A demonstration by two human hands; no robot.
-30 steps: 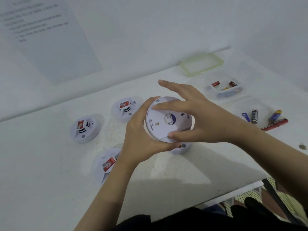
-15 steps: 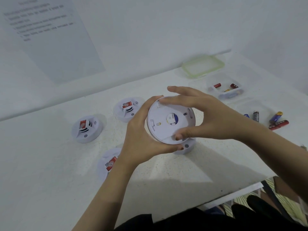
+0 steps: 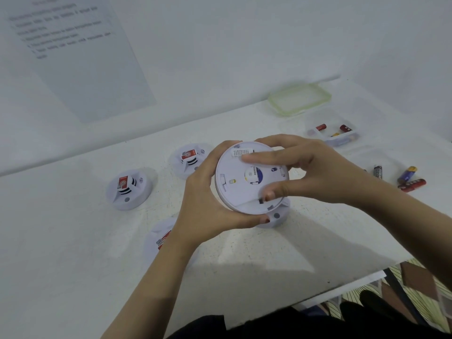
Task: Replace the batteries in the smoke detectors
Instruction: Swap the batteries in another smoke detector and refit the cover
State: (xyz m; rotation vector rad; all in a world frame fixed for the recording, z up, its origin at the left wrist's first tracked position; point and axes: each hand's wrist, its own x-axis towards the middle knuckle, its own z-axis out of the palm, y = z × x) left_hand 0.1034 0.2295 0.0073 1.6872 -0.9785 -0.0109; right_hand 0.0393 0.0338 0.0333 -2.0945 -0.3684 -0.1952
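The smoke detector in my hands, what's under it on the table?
Another white detector sits on the table just below the held smoke detector. Only its near edge and a small grey button show; the rest is covered by the held unit and the left hand.

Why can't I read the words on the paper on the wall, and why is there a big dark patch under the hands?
In the head view, the paper on the wall is soft and blurry, so its lines stay unreadable. The dark patch is shadow cast on the white table beneath the left hand, right hand and held smoke detector. The wide lens also slants the table edge.
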